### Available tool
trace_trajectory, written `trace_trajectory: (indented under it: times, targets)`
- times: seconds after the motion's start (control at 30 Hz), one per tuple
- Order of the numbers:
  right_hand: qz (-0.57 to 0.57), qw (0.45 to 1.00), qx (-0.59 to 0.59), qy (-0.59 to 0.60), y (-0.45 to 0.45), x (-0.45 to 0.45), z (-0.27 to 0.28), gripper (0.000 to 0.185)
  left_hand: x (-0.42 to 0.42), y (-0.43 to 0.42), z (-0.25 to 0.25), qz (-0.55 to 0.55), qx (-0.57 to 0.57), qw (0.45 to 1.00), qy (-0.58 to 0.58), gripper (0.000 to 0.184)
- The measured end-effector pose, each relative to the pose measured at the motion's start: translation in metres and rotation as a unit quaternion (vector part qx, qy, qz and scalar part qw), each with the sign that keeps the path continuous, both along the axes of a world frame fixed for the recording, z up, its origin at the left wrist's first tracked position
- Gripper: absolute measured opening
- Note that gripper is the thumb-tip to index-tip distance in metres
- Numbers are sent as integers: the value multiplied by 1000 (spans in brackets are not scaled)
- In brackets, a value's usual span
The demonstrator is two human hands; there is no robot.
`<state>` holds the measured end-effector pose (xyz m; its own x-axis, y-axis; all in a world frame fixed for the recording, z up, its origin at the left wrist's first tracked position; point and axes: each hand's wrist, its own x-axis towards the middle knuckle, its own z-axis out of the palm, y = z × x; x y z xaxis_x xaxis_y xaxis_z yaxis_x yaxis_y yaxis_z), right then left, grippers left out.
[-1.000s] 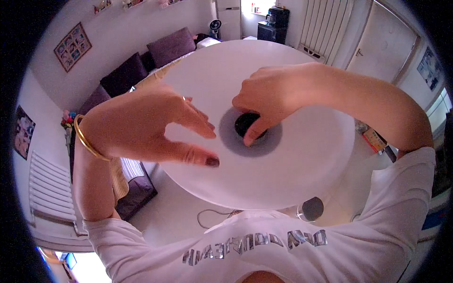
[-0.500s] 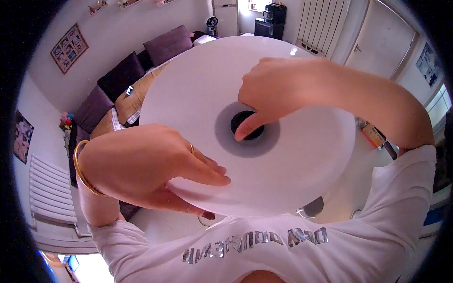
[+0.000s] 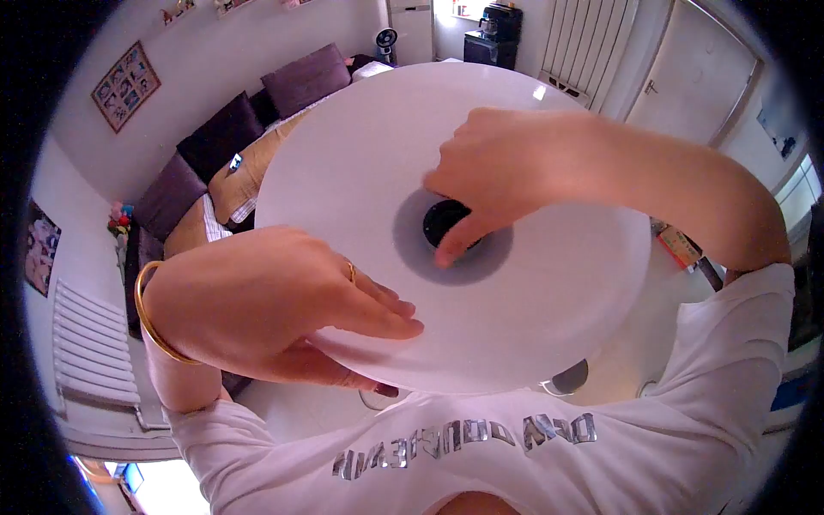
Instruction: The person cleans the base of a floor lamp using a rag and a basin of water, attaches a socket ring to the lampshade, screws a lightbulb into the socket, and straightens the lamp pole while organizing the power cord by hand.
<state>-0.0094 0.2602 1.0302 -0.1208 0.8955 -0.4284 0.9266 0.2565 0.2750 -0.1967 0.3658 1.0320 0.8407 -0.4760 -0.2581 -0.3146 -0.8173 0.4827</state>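
A large round white disc-like object (image 3: pixel 343 172) fills the middle of the view, with a grey ring (image 3: pixel 412 249) round a black round piece (image 3: pixel 445 223) at its centre. My right hand (image 3: pixel 506 172) reaches over it from the right, thumb and curled fingers around the black piece; its far side is hidden under the hand. At the near left edge of the disc, my left hand (image 3: pixel 275 305), with a ring and a gold bracelet, has its fingers on the upper surface and the thumb at the rim below, so the edge lies between them.
Behind to the left stands a sofa with dark cushions (image 3: pixel 305 79) and a phone (image 3: pixel 235 161). A fan (image 3: pixel 386 39) and a black appliance (image 3: pixel 492 50) are at the back. A red box (image 3: pixel 678 247) lies right; a white radiator (image 3: pixel 93 343) is left.
My left hand has come down from above the disc onto its near left edge. My right hand stays at the black piece, its thumb shifting slightly. The disc appears slightly tilted compared with before.
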Motion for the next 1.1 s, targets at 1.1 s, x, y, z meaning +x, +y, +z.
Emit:
trace_trajectory:
  times: [1.1]
  targets:
    - [-9, 998, -37, 40, 3, 1, 0, 55, 4, 2, 2, -17, 8, 999, 40, 53]
